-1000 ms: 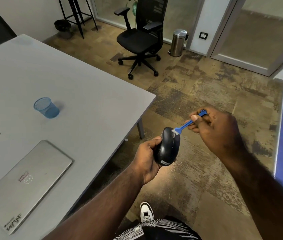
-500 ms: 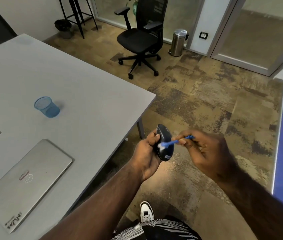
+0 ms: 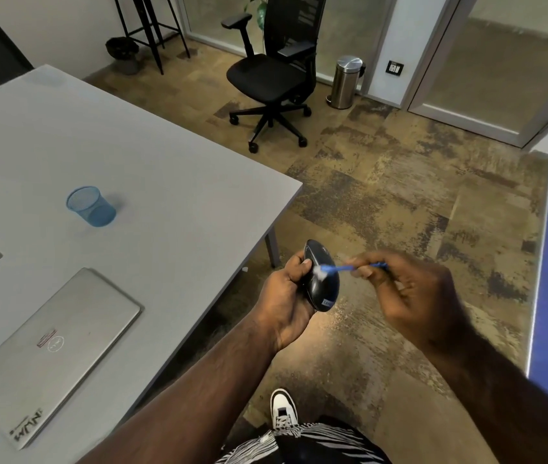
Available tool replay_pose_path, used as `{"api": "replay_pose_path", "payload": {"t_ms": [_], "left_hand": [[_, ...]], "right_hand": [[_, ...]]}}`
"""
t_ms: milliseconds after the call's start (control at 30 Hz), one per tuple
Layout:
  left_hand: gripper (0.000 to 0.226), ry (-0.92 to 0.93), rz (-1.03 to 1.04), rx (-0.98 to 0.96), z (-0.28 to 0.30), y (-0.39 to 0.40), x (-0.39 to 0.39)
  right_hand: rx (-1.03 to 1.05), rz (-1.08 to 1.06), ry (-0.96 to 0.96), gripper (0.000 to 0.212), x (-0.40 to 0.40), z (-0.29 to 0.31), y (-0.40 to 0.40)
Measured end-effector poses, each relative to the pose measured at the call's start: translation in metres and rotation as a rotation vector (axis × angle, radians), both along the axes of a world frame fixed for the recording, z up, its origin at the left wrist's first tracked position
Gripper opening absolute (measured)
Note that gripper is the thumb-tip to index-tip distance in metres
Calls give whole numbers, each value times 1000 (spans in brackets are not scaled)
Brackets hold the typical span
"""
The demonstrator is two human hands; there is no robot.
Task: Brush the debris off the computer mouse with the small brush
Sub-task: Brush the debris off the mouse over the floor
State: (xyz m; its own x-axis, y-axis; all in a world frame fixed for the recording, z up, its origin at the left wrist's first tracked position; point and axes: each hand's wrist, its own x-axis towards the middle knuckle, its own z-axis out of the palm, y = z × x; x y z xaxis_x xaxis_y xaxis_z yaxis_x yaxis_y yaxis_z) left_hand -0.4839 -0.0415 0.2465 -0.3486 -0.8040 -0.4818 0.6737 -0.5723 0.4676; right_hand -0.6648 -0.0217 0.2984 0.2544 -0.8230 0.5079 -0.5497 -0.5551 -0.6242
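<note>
Far left, near edge of the matte grey table: closed silver laptop, brushed lid, 2 stickers. Farther back, a blue mesh cup, upright, tapered. Off the table's right edge, over mottled brown carpet, the left hand wraps fingers round a glossy black oval computer mouse, tilted on end. White bristles of the small blue plastic brush touch the mouse's top. Right hand pinches the brush handle. Far: black mesh office chair, steel pedal bin.
</note>
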Motion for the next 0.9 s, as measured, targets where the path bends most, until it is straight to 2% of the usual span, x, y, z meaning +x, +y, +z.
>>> {"api": "replay_pose_path", "payload": {"t_ms": [167, 300, 433, 567, 667, 800, 900], "left_hand": [[38, 10, 0, 15, -1, 1, 1], [35, 28, -39, 13, 1, 4, 0], [39, -13, -65, -2, 2, 4, -1], [40, -34, -87, 1, 5, 6, -4], [41, -34, -85, 12, 5, 4, -3], [41, -49, -102, 5, 7, 4, -1], [41, -48, -101, 17, 6, 4, -1]], "right_hand": [[26, -3, 3, 19, -2, -4, -1], [34, -147, -55, 16, -6, -6, -11], [62, -33, -47, 15, 3, -5, -12], [87, -138, -64, 14, 3, -1, -24], [80, -64, -4, 13, 7, 3, -24], [59, -143, 22, 13, 3, 4, -29], [90, -79, 30, 12, 5, 4, -28]]}}
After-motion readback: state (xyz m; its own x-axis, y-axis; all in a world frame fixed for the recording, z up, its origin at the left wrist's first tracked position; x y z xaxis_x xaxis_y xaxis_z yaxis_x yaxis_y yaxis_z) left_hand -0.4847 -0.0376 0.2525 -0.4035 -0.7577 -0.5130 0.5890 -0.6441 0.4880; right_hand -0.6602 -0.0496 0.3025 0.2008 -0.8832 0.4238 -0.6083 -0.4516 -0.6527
